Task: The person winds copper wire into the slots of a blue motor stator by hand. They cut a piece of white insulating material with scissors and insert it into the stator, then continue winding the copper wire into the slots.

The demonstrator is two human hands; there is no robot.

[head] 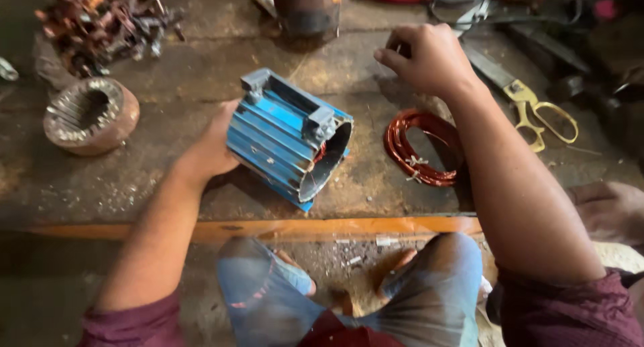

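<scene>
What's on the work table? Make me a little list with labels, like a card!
Left hand: left hand steadies the blue finned motor housing, which lies on its side.
Right hand: right hand is closed, fingertips pinched; what it pinches is too small to tell.
Between the arms: coil of copper wire, tied with small white ties.
Far left: old stator core; behind it a heap of scrap copper wire.
Right: yellow-handled scissors.
Surface: worn workbench with an orange front edge.

Left hand [213, 145] cupped, palm inward; right hand [429, 57] fingers pinched, arm outstretched
</scene>
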